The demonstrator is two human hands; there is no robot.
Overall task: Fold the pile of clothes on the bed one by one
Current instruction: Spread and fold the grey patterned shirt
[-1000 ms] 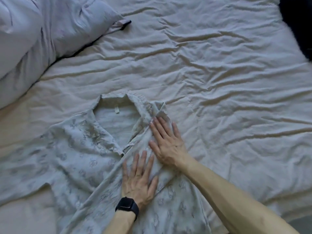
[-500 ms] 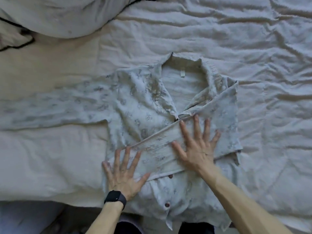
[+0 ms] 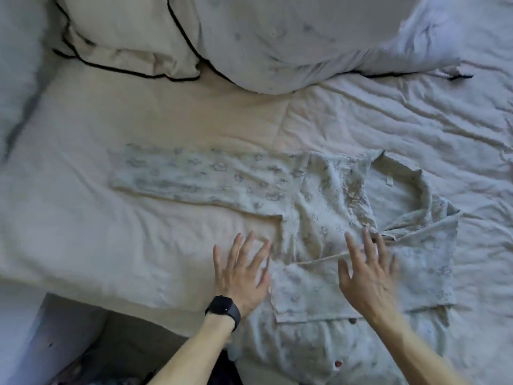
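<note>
Bed [image 3: 138, 259]: carries the shirt [image 3: 319, 218], spread flat, one sleeve folded across its front. Other sleeve [image 3: 180, 173] lies outstretched from the shirt. Right hand [image 3: 369, 279] is over the shirt front, left hand [image 3: 241, 276] beside its edge; both splayed, gripping nothing. Recommended: fold the outstretched sleeve across squarely, smoothing creases.

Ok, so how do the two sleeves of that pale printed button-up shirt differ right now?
The outstretched sleeve lies straight and flat on the cream bed sheet, out to the side of the pale printed button-up shirt. The folded sleeve lies slantwise across the shirt's front. No hand is near the outstretched sleeve. The right hand is over the folded sleeve, and the left hand is beside the shirt's edge. Both sleeves share the same printed fabric.
</note>
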